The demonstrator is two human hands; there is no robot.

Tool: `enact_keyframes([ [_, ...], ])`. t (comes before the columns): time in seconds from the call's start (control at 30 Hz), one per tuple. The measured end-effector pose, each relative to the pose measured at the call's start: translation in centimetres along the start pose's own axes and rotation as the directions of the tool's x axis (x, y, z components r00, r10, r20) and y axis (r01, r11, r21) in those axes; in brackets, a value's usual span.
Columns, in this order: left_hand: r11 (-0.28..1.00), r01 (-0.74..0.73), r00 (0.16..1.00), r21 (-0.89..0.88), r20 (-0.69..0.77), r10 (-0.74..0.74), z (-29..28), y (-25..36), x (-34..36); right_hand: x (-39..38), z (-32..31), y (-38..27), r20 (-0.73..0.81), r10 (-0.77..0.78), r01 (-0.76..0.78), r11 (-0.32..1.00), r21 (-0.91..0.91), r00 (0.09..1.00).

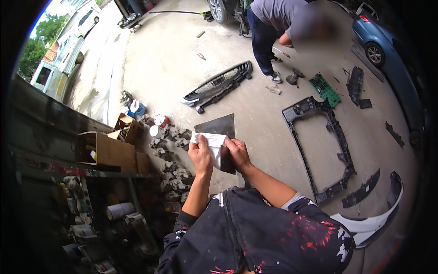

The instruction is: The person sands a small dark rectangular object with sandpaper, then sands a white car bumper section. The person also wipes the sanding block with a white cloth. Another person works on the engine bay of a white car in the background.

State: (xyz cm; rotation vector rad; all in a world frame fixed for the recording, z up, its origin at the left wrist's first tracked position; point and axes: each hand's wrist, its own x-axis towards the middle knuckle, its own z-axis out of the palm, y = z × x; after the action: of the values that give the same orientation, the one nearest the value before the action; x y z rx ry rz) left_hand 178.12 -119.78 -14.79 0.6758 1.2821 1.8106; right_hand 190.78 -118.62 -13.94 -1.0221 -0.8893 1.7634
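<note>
My left hand (200,155) grips the left part of a crumpled white sheet (211,141), paper or cloth, with the thumb on top. My right hand (236,153) pinches the same sheet at its right side, close to my body's centreline. A dark, flat rectangular panel (214,123) lies behind and under the sheet, its upper part and right edge showing. Whether my fingers also hold the panel is hidden.
A co-worker (269,36) bends over near a blue car (374,34). A grille (219,82), black frame (289,114), green plastic piece (324,91) and bumper (365,228) lie on the floor. Boxes (109,150), cans (159,119) and a shelf (127,174) stand left.
</note>
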Motion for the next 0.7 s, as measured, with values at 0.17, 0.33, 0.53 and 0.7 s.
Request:
enact_keyframes([
  [0.17, 0.979, -0.104, 0.991, 0.175, 0.107, 0.086, 3.9, 0.9, 7.5, 7.4, -0.2, -5.1, -0.016, -0.015, 0.016, 0.999, 0.043, 1.000],
  [0.33, 0.939, -0.044, 0.994, 0.342, -0.083, 0.076, 6.8, 2.0, 13.8, 13.0, -2.3, -8.3, -0.053, -0.007, 0.006, 1.000, -0.020, 0.999],
  [0.53, 0.861, -0.133, 0.899, 0.490, 0.426, -0.103, 10.0, 5.3, 19.1, 16.8, -4.2, -10.8, 0.147, 0.028, 0.034, 0.914, -0.404, 0.989],
  [0.7, 0.620, -0.415, 0.708, 0.666, 0.664, -0.240, 15.4, 4.5, 21.1, 17.7, -2.9, -13.5, 0.235, -0.155, 0.257, 0.824, -0.506, 0.960],
])
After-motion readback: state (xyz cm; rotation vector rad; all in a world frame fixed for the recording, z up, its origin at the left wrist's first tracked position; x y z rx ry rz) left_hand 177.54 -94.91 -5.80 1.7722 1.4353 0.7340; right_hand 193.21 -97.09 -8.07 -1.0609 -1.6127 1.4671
